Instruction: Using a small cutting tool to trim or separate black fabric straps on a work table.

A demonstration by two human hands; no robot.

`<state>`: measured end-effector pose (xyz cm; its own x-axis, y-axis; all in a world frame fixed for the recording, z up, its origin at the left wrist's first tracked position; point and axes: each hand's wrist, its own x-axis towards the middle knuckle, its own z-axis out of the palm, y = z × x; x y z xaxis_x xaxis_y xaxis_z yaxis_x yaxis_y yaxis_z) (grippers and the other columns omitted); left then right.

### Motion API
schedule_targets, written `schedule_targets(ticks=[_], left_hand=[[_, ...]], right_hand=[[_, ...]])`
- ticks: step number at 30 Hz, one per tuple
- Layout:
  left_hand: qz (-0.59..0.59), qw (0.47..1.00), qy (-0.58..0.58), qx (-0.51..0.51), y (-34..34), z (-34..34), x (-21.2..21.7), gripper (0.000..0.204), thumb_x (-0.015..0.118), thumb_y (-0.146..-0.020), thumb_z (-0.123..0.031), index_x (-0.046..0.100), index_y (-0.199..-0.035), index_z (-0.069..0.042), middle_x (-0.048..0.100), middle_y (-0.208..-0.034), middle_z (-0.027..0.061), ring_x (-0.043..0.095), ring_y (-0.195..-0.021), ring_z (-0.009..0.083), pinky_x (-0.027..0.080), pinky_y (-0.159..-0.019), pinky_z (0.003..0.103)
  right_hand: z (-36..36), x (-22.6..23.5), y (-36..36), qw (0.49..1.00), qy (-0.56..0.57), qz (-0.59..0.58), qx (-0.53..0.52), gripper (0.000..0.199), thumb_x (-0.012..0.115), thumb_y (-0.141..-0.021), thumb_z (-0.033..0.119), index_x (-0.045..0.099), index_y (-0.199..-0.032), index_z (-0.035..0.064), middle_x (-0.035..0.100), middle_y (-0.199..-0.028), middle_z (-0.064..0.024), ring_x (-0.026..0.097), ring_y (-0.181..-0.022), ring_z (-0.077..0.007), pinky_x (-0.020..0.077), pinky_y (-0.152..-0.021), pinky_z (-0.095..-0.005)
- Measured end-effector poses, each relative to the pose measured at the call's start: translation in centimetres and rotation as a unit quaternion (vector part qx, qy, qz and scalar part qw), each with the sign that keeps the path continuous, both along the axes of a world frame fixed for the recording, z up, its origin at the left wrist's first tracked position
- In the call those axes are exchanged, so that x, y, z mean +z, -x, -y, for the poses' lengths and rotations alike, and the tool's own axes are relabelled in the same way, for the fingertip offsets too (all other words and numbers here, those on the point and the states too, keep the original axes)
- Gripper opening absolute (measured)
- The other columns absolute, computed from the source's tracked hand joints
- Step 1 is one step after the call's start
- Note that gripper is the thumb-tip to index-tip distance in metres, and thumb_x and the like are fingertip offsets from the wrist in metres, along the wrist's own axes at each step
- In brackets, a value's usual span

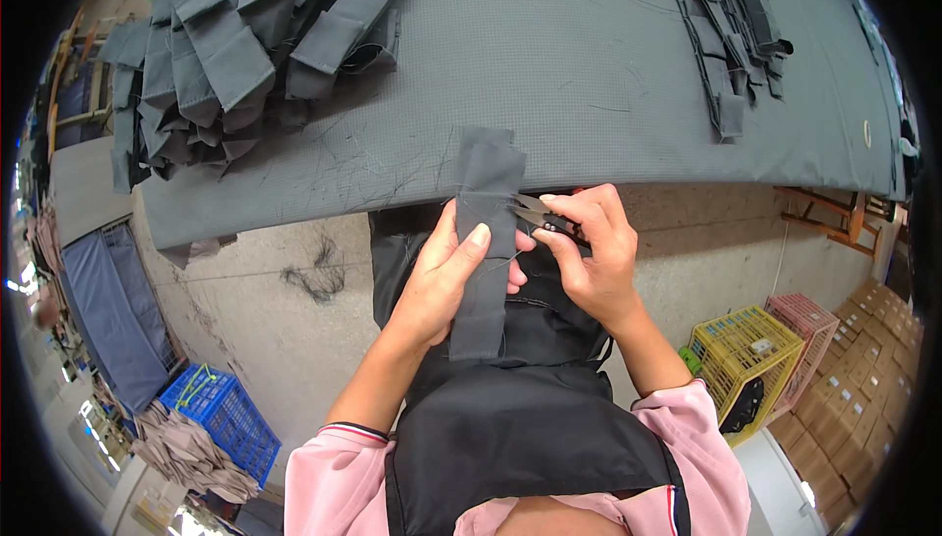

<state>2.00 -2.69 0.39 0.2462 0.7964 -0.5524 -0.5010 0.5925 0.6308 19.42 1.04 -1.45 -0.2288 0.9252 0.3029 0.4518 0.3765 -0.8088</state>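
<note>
1. One grey fabric strip (pixel 482 291) is held up at the near edge of the table (pixel 549 65), its top end overlapping the tabletop in view; loose threads (pixel 506 260) at its side suggest trimming is unfinished.
2. Left hand (pixel 442 276) pinches the strip, thumb on top; right hand (pixel 601 256) grips small snips (pixel 535 214), blades beside the strip's edge.
3. Thread scraps (pixel 383 165) near the table's front edge and a floor tangle (pixel 319 276) below it suggest earlier cuts.
4. More strips form a heap (pixel 226 50) on the table's left and a bundle (pixel 726 35) on its right; which are finished, I cannot tell.
5. Fingers mostly hide the snips' handles; heap and bundle run out of view beyond the table's far side.
</note>
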Motion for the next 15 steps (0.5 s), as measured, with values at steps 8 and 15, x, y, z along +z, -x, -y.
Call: schedule_targets(ticks=[8,15], left_hand=[[0.020,1.000,0.000,0.013,0.04,0.27,0.13,0.037,0.047,-0.097,-0.025,0.038,-0.124,-0.001,0.059,-0.097,0.0159,0.061,-0.073,0.0187,0.054,-0.065,0.031],[0.019,1.000,0.002,0.003,0.13,0.25,0.23,0.038,0.048,-0.096,-0.025,0.037,-0.125,-0.002,0.059,-0.096,0.0151,0.061,-0.073,0.0187,0.054,-0.065,0.031]], right_hand=[[-0.22,-0.59,0.28,0.996,-0.071,0.040,0.022,0.034,0.074,-0.061,0.000,0.065,-0.094,0.0059,0.056,-0.074,-0.0054,0.055,-0.059,-0.0197,0.0440,-0.052,-0.0302],[0.43,-0.16,-0.01,0.997,-0.072,0.022,0.004,0.035,0.075,-0.061,0.001,0.066,-0.094,0.0054,0.056,-0.074,-0.0057,0.055,-0.059,-0.0206,0.0440,-0.052,-0.0303]])
